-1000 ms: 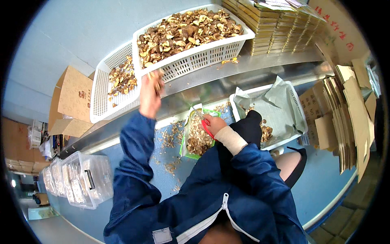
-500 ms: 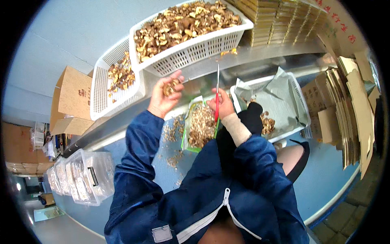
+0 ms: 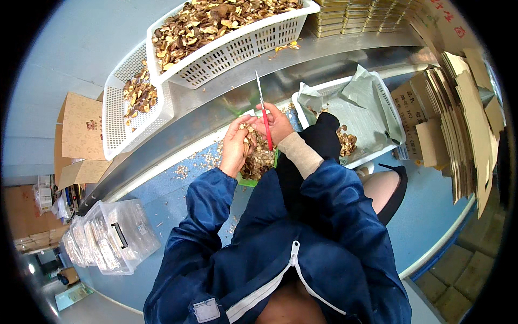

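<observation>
My left hand (image 3: pixel 235 144) is curled around a few brown and cream dried mushroom pieces (image 3: pixel 247 138). Close beside it on the right, my right hand (image 3: pixel 277 126) grips red-handled scissors (image 3: pixel 267 129), seen nearly edge-on, their thin metal blades pointing up and away from me. The two hands almost meet, and their fingers partly hide the mushrooms. Below them, between my legs, sits a green-rimmed container (image 3: pixel 247 183) of small mushroom bits, largely covered by my hands.
A white basket (image 3: pixel 237 54) heaped with mushrooms and a smaller one (image 3: pixel 116 121) stand on the metal ledge (image 3: pixel 216 92). Right of my knee is a lined white crate (image 3: pixel 372 127) holding some mushrooms. Flattened cartons (image 3: pixel 458 124) stand at right; a clear plastic bin (image 3: pixel 127 232) is at left.
My left hand has come down and right with the mushroom, beside my right hand. My right hand, still gripping the scissors, has shifted left. The whole view has shifted slightly.
</observation>
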Demonstrator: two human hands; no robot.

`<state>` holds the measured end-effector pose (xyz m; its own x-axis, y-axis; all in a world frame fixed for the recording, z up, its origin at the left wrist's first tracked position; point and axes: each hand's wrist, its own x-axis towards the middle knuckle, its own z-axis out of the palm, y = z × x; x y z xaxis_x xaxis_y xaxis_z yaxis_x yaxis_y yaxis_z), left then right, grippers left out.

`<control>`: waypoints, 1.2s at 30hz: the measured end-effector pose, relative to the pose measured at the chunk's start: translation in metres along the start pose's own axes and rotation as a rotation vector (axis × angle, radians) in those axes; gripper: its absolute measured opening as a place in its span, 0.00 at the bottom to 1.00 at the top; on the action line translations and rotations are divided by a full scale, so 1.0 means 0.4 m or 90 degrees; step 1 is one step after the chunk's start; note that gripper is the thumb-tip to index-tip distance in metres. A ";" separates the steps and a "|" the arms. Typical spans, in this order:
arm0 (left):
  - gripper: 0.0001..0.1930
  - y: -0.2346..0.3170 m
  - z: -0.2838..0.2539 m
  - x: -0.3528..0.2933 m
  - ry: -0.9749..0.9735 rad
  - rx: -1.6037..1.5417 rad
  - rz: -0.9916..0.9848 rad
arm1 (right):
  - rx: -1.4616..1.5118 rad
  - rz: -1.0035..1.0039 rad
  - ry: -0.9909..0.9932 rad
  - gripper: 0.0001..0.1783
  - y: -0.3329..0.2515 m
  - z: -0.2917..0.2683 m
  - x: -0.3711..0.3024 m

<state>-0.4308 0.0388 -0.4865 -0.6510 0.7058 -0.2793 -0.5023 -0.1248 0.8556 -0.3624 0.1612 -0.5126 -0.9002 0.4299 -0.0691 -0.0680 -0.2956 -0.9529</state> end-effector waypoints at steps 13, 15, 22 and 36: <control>0.04 0.024 -0.082 0.031 0.115 0.017 0.009 | -0.609 -0.204 -0.036 0.33 0.003 0.040 -0.042; 0.04 0.017 -0.082 0.024 0.131 0.056 0.003 | -0.635 -0.229 -0.024 0.31 0.000 0.041 -0.047; 0.04 -0.064 -0.118 0.038 0.143 0.201 0.043 | -0.631 -0.164 -0.030 0.24 0.051 0.028 -0.035; 0.05 -0.049 -0.125 -0.017 0.075 0.126 -0.092 | -0.730 -0.004 -0.132 0.28 0.050 0.039 -0.051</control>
<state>-0.4450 0.0016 -0.5231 -0.6481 0.6187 -0.4441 -0.4816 0.1188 0.8683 -0.3521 0.1334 -0.5255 -0.9616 0.2493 -0.1148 0.2604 0.6965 -0.6687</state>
